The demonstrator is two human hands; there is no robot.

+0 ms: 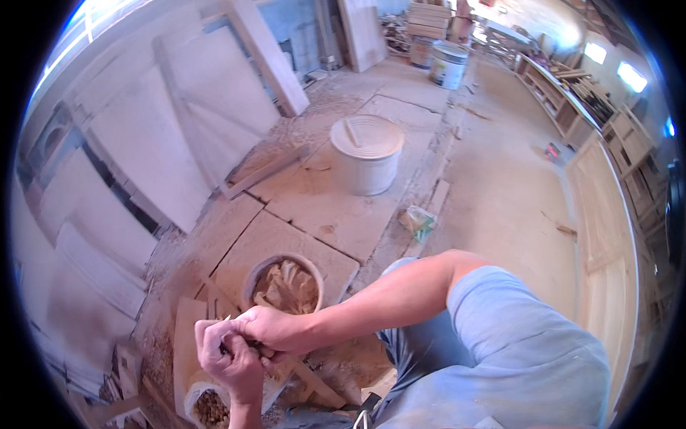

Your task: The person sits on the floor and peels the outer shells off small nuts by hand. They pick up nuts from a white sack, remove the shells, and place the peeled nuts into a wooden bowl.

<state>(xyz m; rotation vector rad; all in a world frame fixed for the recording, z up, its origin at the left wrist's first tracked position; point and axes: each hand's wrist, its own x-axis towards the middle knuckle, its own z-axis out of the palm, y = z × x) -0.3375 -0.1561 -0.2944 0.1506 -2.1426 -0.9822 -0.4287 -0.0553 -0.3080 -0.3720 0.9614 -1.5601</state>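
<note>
My left hand and my right hand are pressed together at the lower left, with the fingers of both curled closed. A small pale tip sticks up between them, but the thing they grip is mostly hidden by the fingers. Just beyond the hands is a round tub holding crumpled tan pieces. Beside my left wrist, near the lower edge, stands a pale open-topped bag or container full of small brown bits. A wooden board lies to the left of my hands.
A white lidded bucket stands ahead, a stick on its lid. Right of it lies a crumpled green-white packet. Dusty panels lean along the left. A wooden door panel stands at the right. Paint buckets are farther back.
</note>
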